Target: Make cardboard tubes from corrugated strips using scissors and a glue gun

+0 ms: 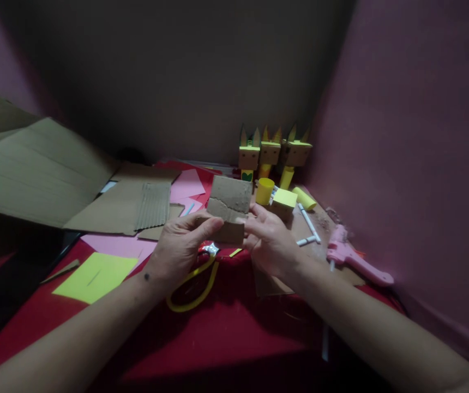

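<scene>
Between both hands I hold up a small squarish piece of cardboard [229, 197], its surface torn or creased across the middle. My left hand [179, 240] grips its lower left side, thumb on the near face. On the lower right edge, my right hand [269, 234] pinches it with the fingers partly hidden behind. Just under the cardboard, on the red table cover [218, 338], lies a pair of scissors with yellow handles [196, 303]. A yellow-green sheet of paper [95, 275] is to the left of my left hand.
Large cardboard sheets [34, 169] and pink paper [187, 184] fill the left. At the back right stand several cardboard figures with pointed ears [270, 153]. A yellow paper tube [265, 191], a yellow-topped box [284, 199] and a pink glue gun [353, 256] are on the right, near the wall.
</scene>
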A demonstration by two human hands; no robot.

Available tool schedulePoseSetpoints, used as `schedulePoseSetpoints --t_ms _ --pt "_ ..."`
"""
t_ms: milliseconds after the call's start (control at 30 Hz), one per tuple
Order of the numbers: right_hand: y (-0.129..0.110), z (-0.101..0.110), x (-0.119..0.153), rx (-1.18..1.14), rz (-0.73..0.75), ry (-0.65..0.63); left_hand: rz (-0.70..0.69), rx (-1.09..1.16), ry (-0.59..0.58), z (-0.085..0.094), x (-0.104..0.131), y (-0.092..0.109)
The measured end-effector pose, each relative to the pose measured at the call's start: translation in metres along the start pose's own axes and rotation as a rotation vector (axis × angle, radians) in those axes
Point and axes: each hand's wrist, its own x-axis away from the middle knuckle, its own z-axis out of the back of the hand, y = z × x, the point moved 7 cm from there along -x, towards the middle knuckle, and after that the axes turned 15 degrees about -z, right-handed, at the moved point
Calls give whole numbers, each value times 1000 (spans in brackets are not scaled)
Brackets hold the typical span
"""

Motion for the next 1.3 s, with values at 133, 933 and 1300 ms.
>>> schedulePoseSetpoints --t_ms 133,933,1300 --pt "-7 10 5 -62 81 40 -37 -42 101 7 -1 3" --pt "-16 14 10 466 326 237 -124 43 -126 -4 -1 1" --pt "-12 3 8 376 236 111 -56 -12 -131 -1 -4 3"
